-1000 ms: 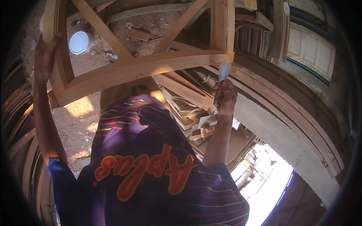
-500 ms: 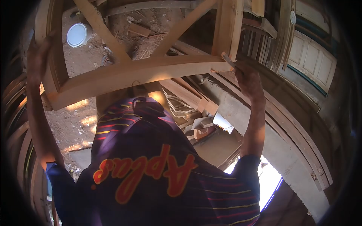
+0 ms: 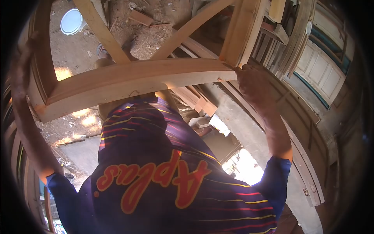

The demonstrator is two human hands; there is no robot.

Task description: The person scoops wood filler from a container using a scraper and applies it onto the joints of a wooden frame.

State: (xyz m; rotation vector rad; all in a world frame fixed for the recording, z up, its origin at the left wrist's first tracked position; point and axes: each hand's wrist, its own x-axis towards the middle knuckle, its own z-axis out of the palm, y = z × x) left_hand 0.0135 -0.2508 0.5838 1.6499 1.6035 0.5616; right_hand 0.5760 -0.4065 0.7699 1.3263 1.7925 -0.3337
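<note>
A wooden frame [image 3: 144, 82] with two slanting braces spans the view in front of my body. At its left upright, my left hand [image 3: 24, 64] lies in shade, its fingers curled over the outer edge. My right hand [image 3: 251, 80] is closed at the right corner, where the lower rail meets the right upright [image 3: 242, 33]. Its fingertips touch the wood there, and whatever is inside the fingers is hidden.
A white-lidded bucket [image 3: 72, 21] stands on the dirt floor at upper left, among wood scraps [image 3: 141, 17]. Long boards [image 3: 300, 152] and a concrete ledge [image 3: 241, 113] run along the right. A panelled door [image 3: 319, 72] leans farther back.
The frame has shifted left and slightly down in view. My right hand has closed in at the corner; the small flat strip seen sticking out of its fingers is now hidden.
</note>
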